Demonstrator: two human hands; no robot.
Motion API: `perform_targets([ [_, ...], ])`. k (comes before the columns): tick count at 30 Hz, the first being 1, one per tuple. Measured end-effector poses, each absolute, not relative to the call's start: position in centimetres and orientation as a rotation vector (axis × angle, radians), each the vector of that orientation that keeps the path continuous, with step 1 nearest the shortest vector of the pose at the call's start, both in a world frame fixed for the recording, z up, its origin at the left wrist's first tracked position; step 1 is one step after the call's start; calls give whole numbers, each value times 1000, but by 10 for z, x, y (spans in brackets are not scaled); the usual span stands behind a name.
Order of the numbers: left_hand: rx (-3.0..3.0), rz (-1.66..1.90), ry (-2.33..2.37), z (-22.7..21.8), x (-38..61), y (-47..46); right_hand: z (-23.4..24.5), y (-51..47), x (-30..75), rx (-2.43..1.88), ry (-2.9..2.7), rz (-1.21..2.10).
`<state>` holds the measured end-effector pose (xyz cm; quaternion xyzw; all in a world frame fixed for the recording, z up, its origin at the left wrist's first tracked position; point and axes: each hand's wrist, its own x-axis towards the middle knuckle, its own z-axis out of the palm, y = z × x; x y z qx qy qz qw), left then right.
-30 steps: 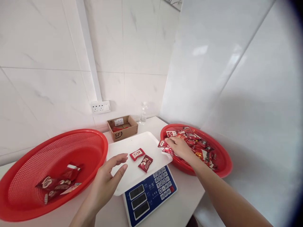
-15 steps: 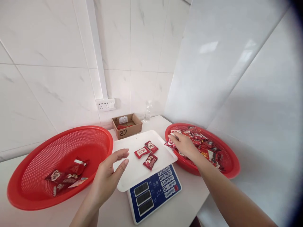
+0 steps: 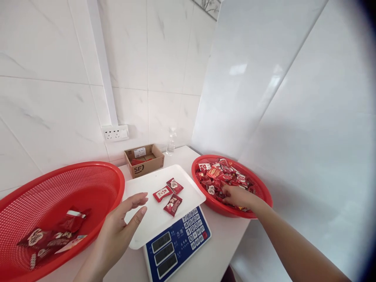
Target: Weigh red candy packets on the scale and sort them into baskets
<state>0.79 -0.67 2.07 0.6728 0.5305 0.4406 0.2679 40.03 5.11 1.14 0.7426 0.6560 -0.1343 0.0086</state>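
Note:
My left hand [image 3: 122, 227] hovers over the left edge of the white weighing tray [image 3: 141, 231], thumb and fingers apart, with nothing in it. Three red candy packets [image 3: 173, 204] lie close together on the tray, which sits on a blue and white digital scale [image 3: 179, 239]. My right hand [image 3: 236, 196] reaches into the right red basket [image 3: 266, 196], its fingertips down among many small red packets [image 3: 216, 172]. Those fingertips are partly hidden, so I cannot see whether they grip one.
At the left stands a larger red perforated basket [image 3: 113, 176] with several red packets [image 3: 58, 235] at its bottom. A small cardboard box [image 3: 148, 166] and a clear plastic bottle [image 3: 170, 143] stand at the back. Tiled walls and a wall socket [image 3: 115, 133] rise behind the table.
My right hand has moved from the basket's tray-side rim, where it was at a red packet, deeper into the packets. The view has swung right; my left hand stays open over the tray.

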Motion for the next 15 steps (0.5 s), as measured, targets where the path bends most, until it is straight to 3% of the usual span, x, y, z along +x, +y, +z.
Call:
perform_targets([
  [7,1842,1157,1452,19,9,-4,-3,56,406,2181,2023,-634],
  [15,1878,1166,1425,18,11,-4,-27,63,404,2429,2084,-521],
])
